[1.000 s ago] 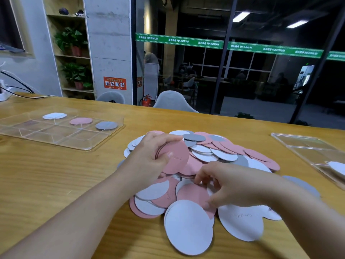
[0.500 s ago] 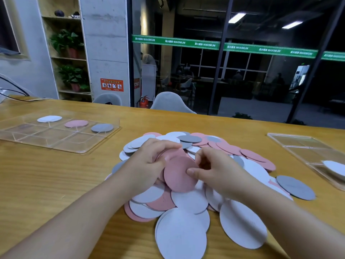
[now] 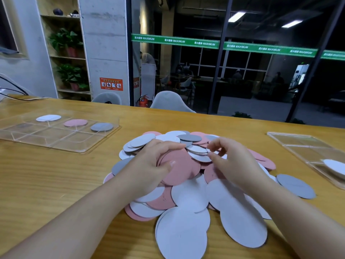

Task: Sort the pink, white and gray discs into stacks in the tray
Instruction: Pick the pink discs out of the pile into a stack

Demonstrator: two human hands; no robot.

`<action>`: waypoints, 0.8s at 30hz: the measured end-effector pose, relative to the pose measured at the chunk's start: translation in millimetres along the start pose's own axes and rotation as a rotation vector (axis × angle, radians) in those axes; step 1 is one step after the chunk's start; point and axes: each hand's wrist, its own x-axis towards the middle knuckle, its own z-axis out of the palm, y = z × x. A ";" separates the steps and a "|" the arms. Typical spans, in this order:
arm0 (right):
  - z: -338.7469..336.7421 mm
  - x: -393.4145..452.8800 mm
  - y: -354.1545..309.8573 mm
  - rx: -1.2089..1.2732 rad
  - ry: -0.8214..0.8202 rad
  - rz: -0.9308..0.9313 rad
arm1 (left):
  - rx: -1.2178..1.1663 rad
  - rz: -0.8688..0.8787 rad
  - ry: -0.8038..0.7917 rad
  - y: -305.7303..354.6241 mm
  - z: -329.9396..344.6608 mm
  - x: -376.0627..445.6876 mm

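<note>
Risk: slippage. Left hand (image 3: pixel 149 169) grips several pink discs (image 3: pixel 179 171) fanned between thumb and fingers; loose hold likely to shed one back onto pile (image 3: pixel 186 202) on surface (image 3: pixel 56 184). Right hand (image 3: pixel 233 165) fingers narrow, reaching at white disc (image 3: pixel 200 157); contact not resolvable. Tray (image 3: pixel 74 149) well apart at left: one stack started per colour. Count of held discs unclear. Second tray (image 3: pixel 298 144) cut off at right edge.

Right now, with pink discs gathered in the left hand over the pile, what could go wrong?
1. The left hand grips several pink discs loosely fanned; some may slip back into the pile.
2. The right hand reaches among overlapping white discs; it might lift a wrong colour.
3. The tray sits far left, so the carry may spill.
</note>
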 end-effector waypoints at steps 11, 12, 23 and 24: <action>-25.3 1.5 -2.8 -0.462 -0.455 0.151 | -0.123 -0.050 0.017 7.5 -0.8 -3.1; -24.6 0.7 -3.6 -0.460 -0.468 0.157 | -0.122 -0.051 0.013 7.7 -0.3 -3.3; -19.7 5.2 -3.5 0.334 -0.359 0.130 | -0.141 -0.079 0.038 5.5 0.8 -0.9; -17.5 3.8 -5.7 0.438 -0.363 0.132 | -0.150 -0.084 0.043 5.5 0.7 -0.8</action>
